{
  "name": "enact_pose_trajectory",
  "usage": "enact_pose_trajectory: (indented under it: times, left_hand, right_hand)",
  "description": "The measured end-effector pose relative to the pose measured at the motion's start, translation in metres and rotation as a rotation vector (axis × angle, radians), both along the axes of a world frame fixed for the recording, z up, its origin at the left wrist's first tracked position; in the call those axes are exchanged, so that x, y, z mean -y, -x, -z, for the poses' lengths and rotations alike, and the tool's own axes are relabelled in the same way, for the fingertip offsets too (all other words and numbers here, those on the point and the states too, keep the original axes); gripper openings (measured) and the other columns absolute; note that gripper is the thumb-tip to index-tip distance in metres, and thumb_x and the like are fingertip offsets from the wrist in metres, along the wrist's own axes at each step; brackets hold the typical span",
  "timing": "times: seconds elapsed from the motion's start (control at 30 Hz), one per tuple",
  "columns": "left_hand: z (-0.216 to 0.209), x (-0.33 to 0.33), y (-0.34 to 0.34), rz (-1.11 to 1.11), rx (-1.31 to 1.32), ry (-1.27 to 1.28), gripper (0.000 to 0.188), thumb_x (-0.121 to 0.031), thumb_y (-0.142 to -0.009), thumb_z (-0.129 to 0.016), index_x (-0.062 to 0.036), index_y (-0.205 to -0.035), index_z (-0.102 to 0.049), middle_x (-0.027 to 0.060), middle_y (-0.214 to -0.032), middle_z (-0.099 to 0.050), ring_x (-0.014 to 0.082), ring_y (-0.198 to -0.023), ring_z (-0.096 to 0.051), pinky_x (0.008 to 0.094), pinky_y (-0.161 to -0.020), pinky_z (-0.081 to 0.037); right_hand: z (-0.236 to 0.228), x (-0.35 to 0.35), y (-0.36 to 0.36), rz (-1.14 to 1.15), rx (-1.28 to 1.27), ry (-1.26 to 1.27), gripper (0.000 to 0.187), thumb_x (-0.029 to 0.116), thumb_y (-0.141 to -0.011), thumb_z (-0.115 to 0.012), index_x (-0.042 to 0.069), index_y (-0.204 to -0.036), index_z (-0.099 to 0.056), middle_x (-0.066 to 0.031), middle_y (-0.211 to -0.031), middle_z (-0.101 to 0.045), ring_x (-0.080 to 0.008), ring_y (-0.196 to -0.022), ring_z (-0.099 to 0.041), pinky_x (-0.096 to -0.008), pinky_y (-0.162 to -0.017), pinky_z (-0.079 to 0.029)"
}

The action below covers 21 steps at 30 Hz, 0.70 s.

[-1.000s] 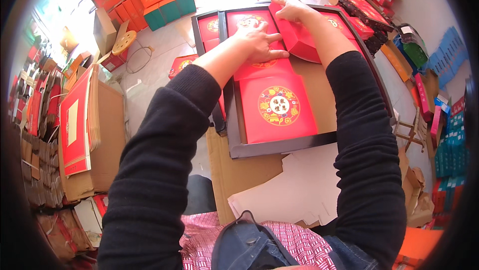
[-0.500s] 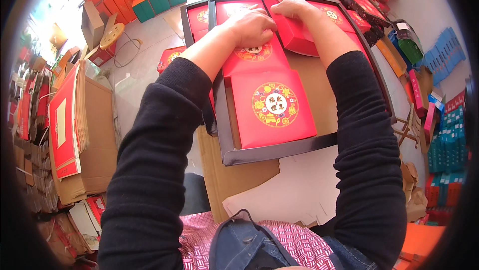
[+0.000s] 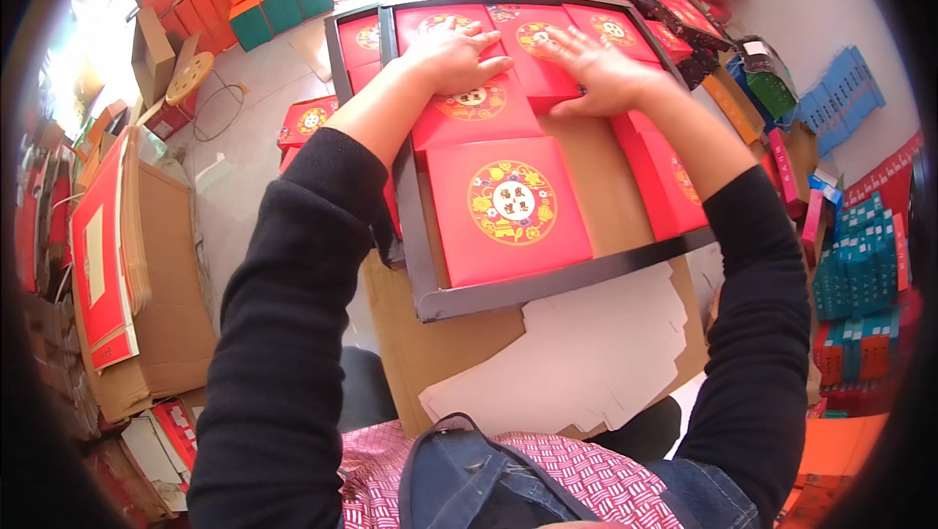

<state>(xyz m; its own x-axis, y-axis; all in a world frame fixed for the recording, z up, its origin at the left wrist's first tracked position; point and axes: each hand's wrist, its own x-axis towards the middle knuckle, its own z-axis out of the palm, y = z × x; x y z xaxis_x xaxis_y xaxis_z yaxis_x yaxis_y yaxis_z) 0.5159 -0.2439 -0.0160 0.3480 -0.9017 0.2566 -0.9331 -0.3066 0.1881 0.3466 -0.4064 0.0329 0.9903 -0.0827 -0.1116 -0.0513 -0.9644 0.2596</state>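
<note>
On my remote feed, a shallow black tray (image 3: 547,287) spans the upper centre of the frame, set over brown cardboard (image 3: 445,358) and pale sheets (image 3: 576,353). It holds square red boxes (image 3: 513,207) with round floral emblems on top.

By my judgement the tray is well past half full. The left column is filled: the upper-left box (image 3: 430,19), the middle-left box (image 3: 469,119) and the lower-left box (image 3: 513,207). The upper-middle box (image 3: 528,70) and the upper-right box (image 3: 614,29) are in along the top, and the lower-right box (image 3: 662,187) lies by the tray's right wall. Left unfilled is a bare brown tray floor (image 3: 606,182), right of centre frame.

The left hand (image 3: 454,58) is spread on the upper-left box; the right hand (image 3: 601,70), slightly blurred, is spread over the upper-middle box. Both are open, gripping nothing that I can see.

My count: two hands, one main tray, six red boxes plainly visible inside; I cannot tell whether another hides beneath the right hand. A narrow strip at the tray's left shows at least two side boxes (image 3: 360,36), and at least one outer box (image 3: 311,121) sits farther left. The pale sheets overlap too much to count.
</note>
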Motion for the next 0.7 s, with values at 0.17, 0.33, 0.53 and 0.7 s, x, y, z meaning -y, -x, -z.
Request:
enact_pose_trajectory:
  times: [0.17,0.33,0.53,0.7]
  left_hand:
    - [-0.002,-0.001,0.002,-0.001,-0.017,-0.084,0.07,-0.061,-0.088,-0.04,-0.0126,-0.139,-0.041,0.0158,-0.145,-0.035,0.0359,-0.135,-0.028,0.0429,-0.112,-0.021]
    - [-0.026,-0.065,-0.002,-0.025,-0.46,0.462,0.05,-0.043,-0.09,-0.055,-0.005,-0.123,-0.057,0.0162,-0.12,-0.059,0.022,-0.113,-0.055,0.0318,-0.099,-0.039]
    - [0.144,-0.258,-0.099,-0.753,-0.501,0.641,0.033,-0.03,-0.086,-0.061,-0.0002,-0.102,-0.063,0.0129,-0.096,-0.067,0.0185,-0.089,-0.063,0.032,-0.079,-0.049]
    - [0.306,-0.289,-0.066,-1.006,-0.733,0.195,0.045,-0.036,-0.071,-0.07,-0.001,-0.098,-0.064,0.0179,-0.098,-0.066,0.0293,-0.093,-0.064,0.0381,-0.081,-0.05]
  right_hand:
    - [0.044,0.008,-0.01,-0.096,0.297,0.003,0.088,0.054,-0.077,-0.063,0.011,-0.144,-0.027,-0.0113,-0.15,-0.025,-0.0309,-0.139,-0.023,-0.0563,-0.109,-0.021]
    - [0.009,-0.032,0.003,-0.044,0.256,0.05,0.078,0.041,-0.078,-0.068,0.009,-0.141,-0.035,-0.0141,-0.146,-0.034,-0.0359,-0.133,-0.033,-0.0573,-0.106,-0.026]
    - [-0.002,-0.117,0.124,-0.054,0.534,-0.464,0.035,0.015,-0.094,-0.048,-0.004,-0.122,-0.053,-0.0202,-0.127,-0.053,-0.0323,-0.12,-0.049,-0.0387,-0.103,-0.034]
    - [0.037,-0.141,0.144,0.089,0.679,-0.429,0.043,0.025,-0.098,-0.033,-0.006,-0.122,-0.052,-0.0207,-0.13,-0.051,-0.0324,-0.122,-0.047,-0.0391,-0.104,-0.032]
